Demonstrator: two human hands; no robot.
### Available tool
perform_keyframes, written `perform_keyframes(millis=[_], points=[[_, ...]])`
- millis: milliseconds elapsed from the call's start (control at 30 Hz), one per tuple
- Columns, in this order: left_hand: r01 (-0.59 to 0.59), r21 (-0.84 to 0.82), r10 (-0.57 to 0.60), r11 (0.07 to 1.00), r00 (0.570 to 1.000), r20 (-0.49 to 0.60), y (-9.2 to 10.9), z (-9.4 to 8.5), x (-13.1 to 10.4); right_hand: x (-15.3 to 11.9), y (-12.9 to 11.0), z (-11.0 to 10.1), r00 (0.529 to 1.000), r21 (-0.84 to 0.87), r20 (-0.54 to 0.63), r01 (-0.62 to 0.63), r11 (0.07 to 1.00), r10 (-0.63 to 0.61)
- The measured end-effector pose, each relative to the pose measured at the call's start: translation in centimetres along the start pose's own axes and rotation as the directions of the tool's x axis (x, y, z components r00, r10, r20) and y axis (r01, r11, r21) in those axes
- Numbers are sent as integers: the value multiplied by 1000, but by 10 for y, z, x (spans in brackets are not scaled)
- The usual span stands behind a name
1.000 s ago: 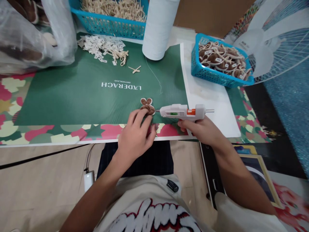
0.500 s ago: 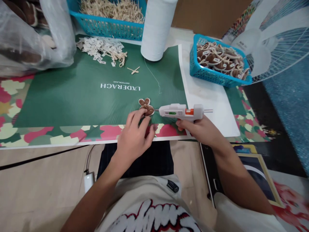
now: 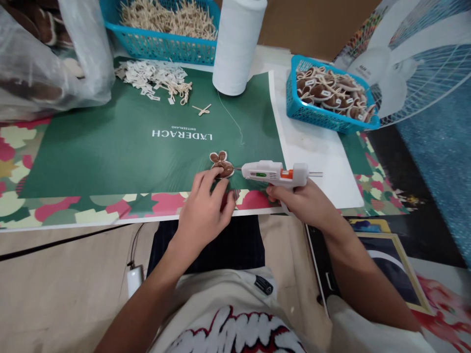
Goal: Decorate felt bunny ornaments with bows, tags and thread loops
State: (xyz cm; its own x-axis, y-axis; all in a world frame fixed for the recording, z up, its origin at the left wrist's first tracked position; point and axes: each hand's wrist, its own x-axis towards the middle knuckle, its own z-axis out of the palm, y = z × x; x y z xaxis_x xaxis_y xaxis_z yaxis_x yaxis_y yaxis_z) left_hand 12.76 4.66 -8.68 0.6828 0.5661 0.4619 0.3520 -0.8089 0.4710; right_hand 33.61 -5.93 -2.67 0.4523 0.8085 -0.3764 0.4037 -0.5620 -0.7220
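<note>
A small brown rabbit-shaped plush piece with pale edging lies flat on the green printed sheet. The fingertips of my left hand press on its lower part and hold it against the sheet, with the thumb apart from it. From the right, my right hand grips a white glue gun by its handle. The gun's thin nozzle points left, and its tip is at the right edge of the rabbit piece. A clear glue stick pokes out of the gun's back end.
Farther back are a cream bow, a pile of white tags, a thread cone and a blue basket of bows. Another blue basket holds tagged brown pieces beside a fan. A plastic bag stands left.
The view has shifted slightly. Both hands, the glue gun and the rabbit piece keep nearly the same places relative to each other, with the nozzle still at the piece's right edge.
</note>
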Motion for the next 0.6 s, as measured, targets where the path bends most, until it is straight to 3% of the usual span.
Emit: perform_keyframes(millis=[233,333,400,500,600], points=[[-4,-9,4,1000,1000,4,-1,0,0,-6,-7,-1,999,5,21,27,1000,-27],[-9,-10,9,1000,1000,-9,-1,0,0,-5,-2,-3,999,217,31,15,976,-22],[-6,-11,6,1000,1000,-14,0,0,0,0,5,-7,1000,413,-17,28,910,-24],[-2,-8,1,1000,1000,-24,0,-1,-2,12,20,-20,992,581,-105,10,814,64],[4,-12,-4,1000,999,-35,-1,-3,-4,24,35,-42,955,590,-204,-54,805,214]])
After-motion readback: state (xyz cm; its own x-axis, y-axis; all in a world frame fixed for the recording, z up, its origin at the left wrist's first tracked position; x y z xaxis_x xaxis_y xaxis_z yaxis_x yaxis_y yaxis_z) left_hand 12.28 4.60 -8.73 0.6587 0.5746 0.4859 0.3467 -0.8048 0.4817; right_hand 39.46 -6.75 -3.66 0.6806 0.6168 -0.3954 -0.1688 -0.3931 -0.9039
